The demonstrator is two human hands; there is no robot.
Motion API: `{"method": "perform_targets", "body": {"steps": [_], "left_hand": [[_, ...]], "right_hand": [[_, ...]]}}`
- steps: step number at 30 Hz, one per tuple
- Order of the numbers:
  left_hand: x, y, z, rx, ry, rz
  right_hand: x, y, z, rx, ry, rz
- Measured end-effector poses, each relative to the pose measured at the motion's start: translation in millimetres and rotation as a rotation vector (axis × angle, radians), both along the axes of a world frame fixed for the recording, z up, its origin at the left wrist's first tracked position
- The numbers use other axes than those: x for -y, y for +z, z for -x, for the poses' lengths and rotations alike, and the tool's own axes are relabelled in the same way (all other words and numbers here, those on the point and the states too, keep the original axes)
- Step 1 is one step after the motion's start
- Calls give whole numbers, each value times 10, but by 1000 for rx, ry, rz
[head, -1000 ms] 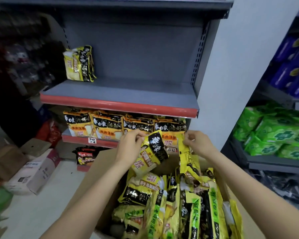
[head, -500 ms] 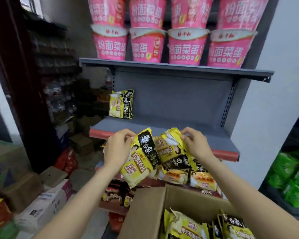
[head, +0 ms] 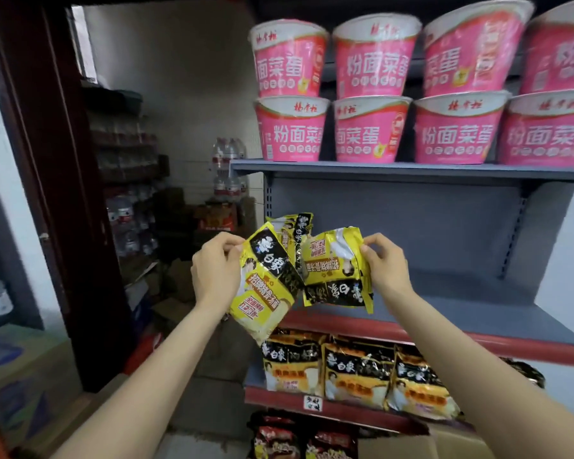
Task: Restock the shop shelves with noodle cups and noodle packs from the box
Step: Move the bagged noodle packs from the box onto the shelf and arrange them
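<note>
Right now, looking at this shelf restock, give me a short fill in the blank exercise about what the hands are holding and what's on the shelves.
1. Each hand holds one ____ noodle pack: the left hand a left pack, the right hand a right pack.
2. The print on the right pack reads ____ down.
3. The noodle cups on the top shelf are stacked ____ rows high.
4. Those cups are coloured ____.

Missing words: yellow; upside; two; pink

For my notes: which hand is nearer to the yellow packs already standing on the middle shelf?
Left. The left hand is just left of the standing packs; the right hand is farther right.
</note>
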State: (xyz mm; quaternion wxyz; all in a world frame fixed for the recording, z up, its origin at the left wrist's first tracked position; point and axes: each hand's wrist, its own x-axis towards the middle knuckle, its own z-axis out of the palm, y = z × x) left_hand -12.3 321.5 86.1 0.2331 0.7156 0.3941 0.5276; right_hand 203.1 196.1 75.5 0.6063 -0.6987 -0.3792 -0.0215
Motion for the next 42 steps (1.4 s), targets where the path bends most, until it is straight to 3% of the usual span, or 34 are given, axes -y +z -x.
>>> {"method": "perform_targets", "body": {"steps": [11,16,19,22,27,32,36,40,42], "left_hand": [[-1142,22,-454,48,44,54],[-1552,-25,-539,43,47,72],[-1701,-45,-582,30,13,58],[-1811,-53,-615,22,-18,68],[-1952,-126,-638,63,-49,146],[-2053,-188,-754,149,-85,257],[-2137,-233,-1013,224,-87,330],[-2111,-449,-1300,291,-90,473],[-2092,-573,-1411,327,-133,552]], "right_hand": [[-1438,-208,-515,-189,13,-124],[-2035,-451,-666,-244,11,-88],[-2255,-611,-760,-241,-57,67],[-2341,-653,-815,-292,-93,241],[-2264,-642,-714,-403,75,147],[-2265,-681,-796,-221,80,293],[-2341,-693,-1032,-297,23,346],[-2279,-654,-971,-506,109,189],[-2234,-650,-904,-510,160,161]]}}
